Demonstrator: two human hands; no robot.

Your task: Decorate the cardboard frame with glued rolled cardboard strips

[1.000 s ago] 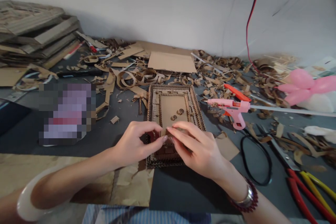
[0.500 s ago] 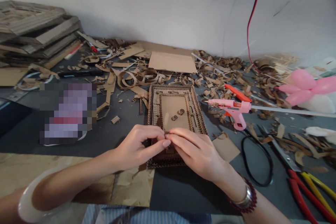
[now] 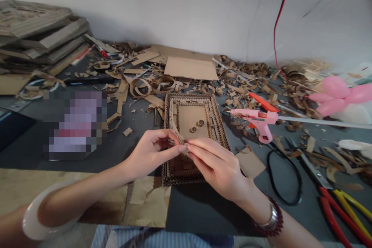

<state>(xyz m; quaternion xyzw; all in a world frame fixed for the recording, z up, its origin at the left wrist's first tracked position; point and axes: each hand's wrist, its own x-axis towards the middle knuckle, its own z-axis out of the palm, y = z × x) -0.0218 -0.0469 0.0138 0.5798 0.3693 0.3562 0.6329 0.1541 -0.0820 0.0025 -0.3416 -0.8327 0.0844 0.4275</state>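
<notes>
My left hand (image 3: 161, 148) and my right hand (image 3: 216, 162) meet over a rectangular frame (image 3: 219, 130) built from corrugated cardboard strips. Both hands pinch a thin cardboard strip (image 3: 177, 128) between thumb and fingertips; its free end stands up to the left of the fingers. Part of the strip is hidden by my fingers. Two small rolled cardboard coils (image 3: 200, 123) lie on the flat panel inside the frame. The frame's near part is partly covered by my hands.
A pink glue gun (image 3: 263, 118) with a white glue stick lies right of the frame. Beyond it are red-and-yellow-handled cutters (image 3: 334, 197) and a black cable loop (image 3: 269, 166). Cardboard scraps (image 3: 162, 85) cover the back. A stack of cardboard pieces (image 3: 43, 35) stands far left.
The strip's end now shows rising above my fingertips, where it was hardly visible before. My left hand has lifted slightly; the frame has stayed in place.
</notes>
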